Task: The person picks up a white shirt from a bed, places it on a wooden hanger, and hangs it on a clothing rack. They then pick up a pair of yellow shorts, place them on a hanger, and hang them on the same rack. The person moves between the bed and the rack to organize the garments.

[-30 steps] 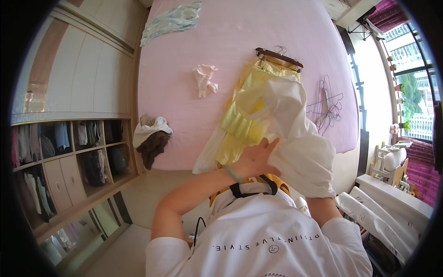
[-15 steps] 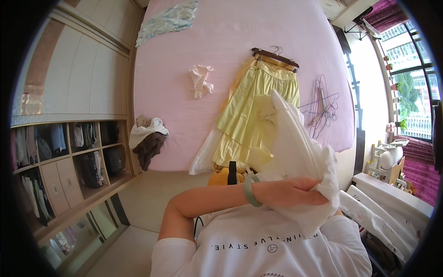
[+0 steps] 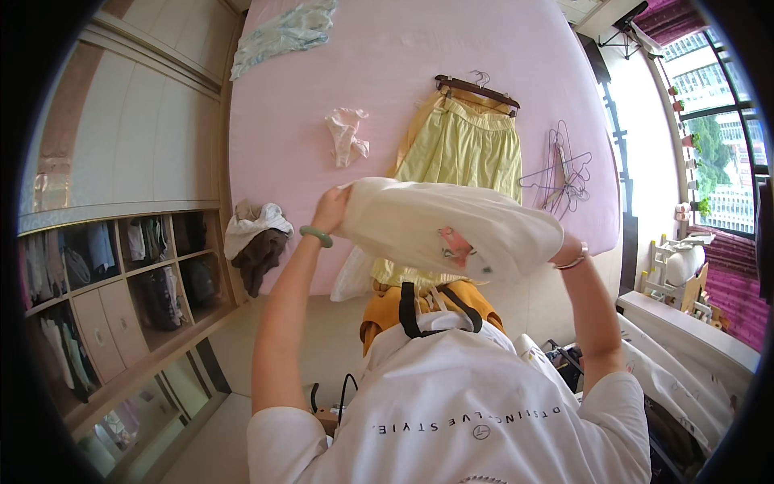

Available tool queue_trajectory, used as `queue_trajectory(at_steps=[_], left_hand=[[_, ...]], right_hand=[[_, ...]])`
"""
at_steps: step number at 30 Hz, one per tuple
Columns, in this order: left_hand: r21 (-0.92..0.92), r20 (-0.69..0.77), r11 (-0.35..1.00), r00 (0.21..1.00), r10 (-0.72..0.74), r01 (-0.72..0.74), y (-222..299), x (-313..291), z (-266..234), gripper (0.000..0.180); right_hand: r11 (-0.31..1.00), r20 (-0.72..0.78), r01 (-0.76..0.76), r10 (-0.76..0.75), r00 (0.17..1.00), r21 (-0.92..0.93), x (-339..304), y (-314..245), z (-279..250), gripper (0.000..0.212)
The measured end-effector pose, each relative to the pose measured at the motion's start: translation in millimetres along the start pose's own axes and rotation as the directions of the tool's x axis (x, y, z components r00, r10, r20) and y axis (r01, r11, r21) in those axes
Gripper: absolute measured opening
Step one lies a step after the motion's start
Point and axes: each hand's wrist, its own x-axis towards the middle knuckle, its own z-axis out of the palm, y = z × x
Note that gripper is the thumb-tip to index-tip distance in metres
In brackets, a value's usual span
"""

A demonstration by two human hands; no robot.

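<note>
A white garment [image 3: 427, 226] with a small pink-and-green print is stretched between my hands above the bed's near edge. My left hand [image 3: 330, 211], a green bangle at its wrist, is closed on the garment's left end. At the right end my right hand [image 3: 569, 252] supports the cloth, which covers most of its fingers. Beneath the garment lies a yellow-green skirt [image 3: 468, 149], partly covered, with a dark wooden hanger [image 3: 477, 94] at its waistband. An orange-yellow garment [image 3: 407, 149] shows beside the skirt.
The pink-sheeted bed [image 3: 298, 89] bears a small pale-pink garment [image 3: 347, 137], wire hangers [image 3: 562, 173], a pale blue-and-white cloth [image 3: 286, 39] and a white-and-brown clothes heap [image 3: 260, 238]. Left stands an open-shelved wardrobe [image 3: 121, 274]. At lower right are white printed cloths [image 3: 661, 375].
My left hand has swung left and forward from the right side, spreading the bunched white garment sideways. My right hand has come out into view. The printed side of the garment now shows.
</note>
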Motion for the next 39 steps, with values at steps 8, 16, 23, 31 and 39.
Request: queue_trajectory(at_steps=[8, 16, 23, 31, 39], left_hand=[[0.521, -0.619, 0.849, 0.643, 0.451, -0.093, 13.9, -0.3, -29.7, 0.038], [-0.059, -0.09, 0.911, 0.911, 0.403, -0.409, 173.7, -71.5, 87.0, 0.042], [-0.525, -0.021, 0.811, 0.956, 0.291, -0.259, 183.1, -44.9, 66.2, 0.021], [-0.879, 0.068, 0.476, 0.989, 0.133, -0.004, 252.7, -62.0, 27.3, 0.028], [-0.849, 0.088, 0.527, 0.974, 0.21, -0.037, 293.9, -97.1, 35.2, 0.029]], right_hand=[[0.636, 0.337, 0.256, -0.657, 0.674, 0.728, -26.6, -61.9, 1.1, 0.089], [0.76, 0.346, 0.341, -0.583, 0.735, 0.554, -31.8, -100.6, 111.8, 0.062], [0.695, -0.098, 0.682, -0.68, 0.726, 0.227, -58.1, -159.3, 101.1, 0.06], [0.628, -0.139, 0.492, -0.69, 0.711, -0.603, 43.7, -118.7, 30.3, 0.046], [0.384, 0.121, 0.689, -0.817, 0.563, -0.615, 35.4, -43.9, 134.3, 0.029]])
